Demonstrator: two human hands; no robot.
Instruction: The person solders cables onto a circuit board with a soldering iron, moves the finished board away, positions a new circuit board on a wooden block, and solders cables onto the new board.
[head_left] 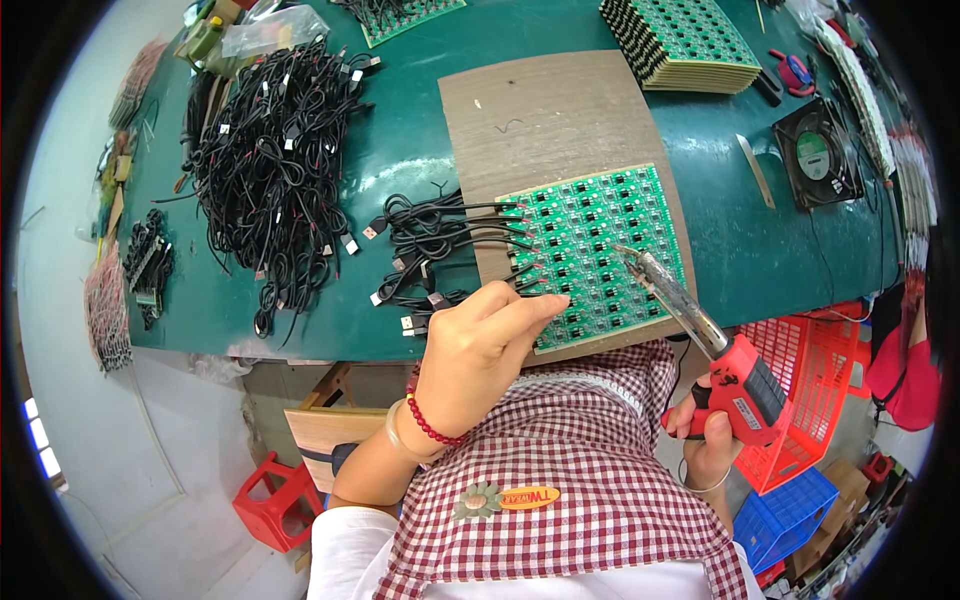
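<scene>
My left hand (488, 328) reaches over the left edge of a green circuit board panel (625, 215), its thumb and finger pinched together near the small black parts. Whatever the pinch holds is hidden; black USB cables (425, 225) lie beside and partly under that hand. Several of them run with their wire ends onto the panel's left edge. My right hand (708, 440) is wrapped round the handle of a red soldering gun (745, 390). Its metal tip points up and left, over the panel's right half. Beneath the panel lies a brown board (560, 115).
A large heap of black USB cables (275, 170) covers the left of the green table (400, 130). Stacked circuit panels (690, 45) stand at the far right, near a black fan (818, 155) and a metal strip (755, 170). Beside my right arm is a red crate (800, 400).
</scene>
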